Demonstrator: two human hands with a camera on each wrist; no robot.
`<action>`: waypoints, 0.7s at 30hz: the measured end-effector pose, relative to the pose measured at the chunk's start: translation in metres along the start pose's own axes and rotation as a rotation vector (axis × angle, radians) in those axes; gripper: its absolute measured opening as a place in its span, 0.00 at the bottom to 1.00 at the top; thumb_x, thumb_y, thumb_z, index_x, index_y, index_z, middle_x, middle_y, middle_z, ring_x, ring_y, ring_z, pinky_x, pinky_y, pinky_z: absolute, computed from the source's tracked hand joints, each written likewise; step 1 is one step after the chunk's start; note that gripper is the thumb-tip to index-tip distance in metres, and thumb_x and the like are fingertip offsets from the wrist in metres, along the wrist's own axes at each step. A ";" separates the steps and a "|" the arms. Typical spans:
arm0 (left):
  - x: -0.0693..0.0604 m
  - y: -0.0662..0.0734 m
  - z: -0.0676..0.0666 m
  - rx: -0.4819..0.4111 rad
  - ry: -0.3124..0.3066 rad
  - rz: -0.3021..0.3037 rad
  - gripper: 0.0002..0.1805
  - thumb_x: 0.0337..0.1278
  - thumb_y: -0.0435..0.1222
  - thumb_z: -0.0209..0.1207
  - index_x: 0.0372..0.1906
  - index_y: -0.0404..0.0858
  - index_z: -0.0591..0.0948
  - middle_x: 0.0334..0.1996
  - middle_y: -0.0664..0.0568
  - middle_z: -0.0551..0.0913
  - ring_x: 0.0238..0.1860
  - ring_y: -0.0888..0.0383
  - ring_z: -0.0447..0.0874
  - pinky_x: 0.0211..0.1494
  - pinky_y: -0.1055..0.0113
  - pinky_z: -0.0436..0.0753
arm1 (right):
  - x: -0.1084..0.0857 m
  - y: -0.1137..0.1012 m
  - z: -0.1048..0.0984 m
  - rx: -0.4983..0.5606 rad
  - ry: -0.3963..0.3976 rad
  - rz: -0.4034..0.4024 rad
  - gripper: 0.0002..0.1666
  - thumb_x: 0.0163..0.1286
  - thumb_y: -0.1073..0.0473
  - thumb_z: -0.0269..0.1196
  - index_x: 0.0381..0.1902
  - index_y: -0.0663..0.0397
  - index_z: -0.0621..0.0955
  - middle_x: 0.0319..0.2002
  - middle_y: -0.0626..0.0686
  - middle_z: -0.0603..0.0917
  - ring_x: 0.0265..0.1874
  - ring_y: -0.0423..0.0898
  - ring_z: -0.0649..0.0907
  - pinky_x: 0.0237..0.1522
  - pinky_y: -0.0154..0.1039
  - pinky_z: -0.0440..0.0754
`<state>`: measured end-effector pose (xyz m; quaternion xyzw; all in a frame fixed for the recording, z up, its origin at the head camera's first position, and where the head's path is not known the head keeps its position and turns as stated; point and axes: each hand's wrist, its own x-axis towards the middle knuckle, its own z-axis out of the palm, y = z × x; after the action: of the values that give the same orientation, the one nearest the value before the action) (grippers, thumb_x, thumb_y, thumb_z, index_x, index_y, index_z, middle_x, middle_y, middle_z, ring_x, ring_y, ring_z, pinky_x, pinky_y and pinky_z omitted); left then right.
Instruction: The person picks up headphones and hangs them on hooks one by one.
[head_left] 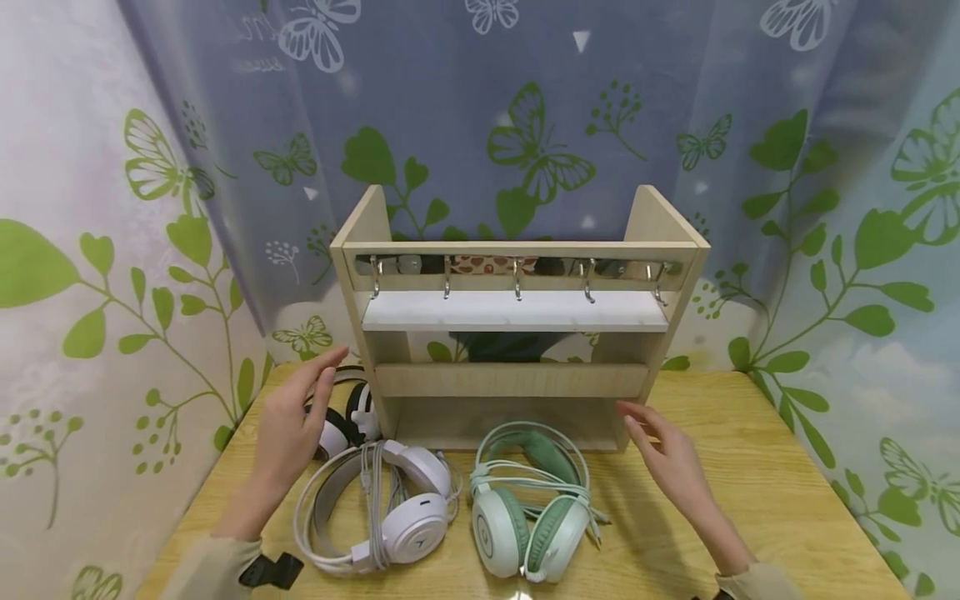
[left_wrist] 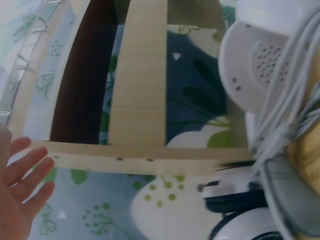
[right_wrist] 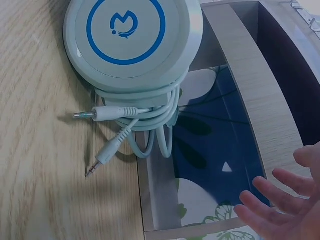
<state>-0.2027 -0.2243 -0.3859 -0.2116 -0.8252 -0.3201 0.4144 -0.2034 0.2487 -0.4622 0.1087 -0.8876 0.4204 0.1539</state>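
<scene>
A small wooden shelf rack (head_left: 510, 381) with a row of metal hooks (head_left: 517, 279) stands on the table. Beside its left side my left hand (head_left: 291, 417) hovers with fingers extended, holding nothing. My right hand (head_left: 670, 454) is near the rack's lower right side, fingers loosely bent around no object; whether it touches the panel I cannot tell. White headphones (head_left: 416, 529) with cable wound around them lie in front on the left. Mint green headphones (head_left: 498, 533), also cable-wrapped, lie front and centre. Black-and-white headphones (head_left: 363, 412) sit behind my left hand, partly hidden by it.
The wood-grain table (head_left: 750, 475) runs up to a patterned curtain (head_left: 465, 167) behind the rack and at both sides. Two cable plugs (right_wrist: 107, 150) from the mint headphones stick out over the tabletop.
</scene>
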 end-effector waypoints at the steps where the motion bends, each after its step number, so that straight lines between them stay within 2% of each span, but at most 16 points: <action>1: 0.003 0.000 -0.002 0.002 0.004 0.008 0.17 0.73 0.27 0.54 0.61 0.35 0.82 0.54 0.43 0.87 0.52 0.43 0.86 0.60 0.86 0.69 | 0.000 0.001 0.001 0.002 -0.005 0.005 0.22 0.82 0.53 0.53 0.64 0.59 0.79 0.60 0.60 0.83 0.52 0.59 0.85 0.49 0.51 0.86; 4: 0.012 0.001 -0.006 0.018 0.018 0.026 0.17 0.73 0.29 0.54 0.62 0.36 0.82 0.55 0.44 0.86 0.52 0.43 0.86 0.61 0.83 0.71 | 0.001 0.003 0.004 0.009 -0.014 0.014 0.22 0.82 0.52 0.52 0.64 0.58 0.79 0.59 0.60 0.84 0.52 0.58 0.85 0.48 0.46 0.86; 10: 0.029 0.006 -0.013 0.054 0.073 0.052 0.17 0.74 0.33 0.55 0.62 0.38 0.82 0.55 0.45 0.86 0.54 0.43 0.85 0.61 0.67 0.79 | 0.001 0.007 0.010 0.044 -0.031 0.005 0.21 0.82 0.54 0.54 0.63 0.59 0.80 0.58 0.60 0.84 0.51 0.59 0.86 0.45 0.37 0.85; 19: 0.056 0.014 -0.018 0.016 0.093 0.128 0.21 0.77 0.38 0.52 0.68 0.38 0.78 0.66 0.47 0.79 0.67 0.44 0.76 0.72 0.54 0.71 | -0.001 0.011 0.020 0.116 -0.059 0.041 0.21 0.81 0.56 0.54 0.63 0.62 0.79 0.56 0.62 0.85 0.50 0.60 0.86 0.43 0.35 0.85; 21: 0.060 0.015 -0.018 0.019 0.092 0.132 0.21 0.77 0.39 0.52 0.68 0.38 0.77 0.67 0.47 0.78 0.68 0.44 0.75 0.74 0.55 0.69 | -0.001 0.012 0.022 0.125 -0.058 0.044 0.20 0.81 0.56 0.55 0.62 0.62 0.80 0.56 0.63 0.85 0.50 0.60 0.86 0.44 0.34 0.85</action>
<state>-0.2177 -0.2209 -0.3230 -0.2469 -0.7925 -0.2936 0.4742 -0.2107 0.2388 -0.4841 0.1105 -0.8659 0.4749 0.1118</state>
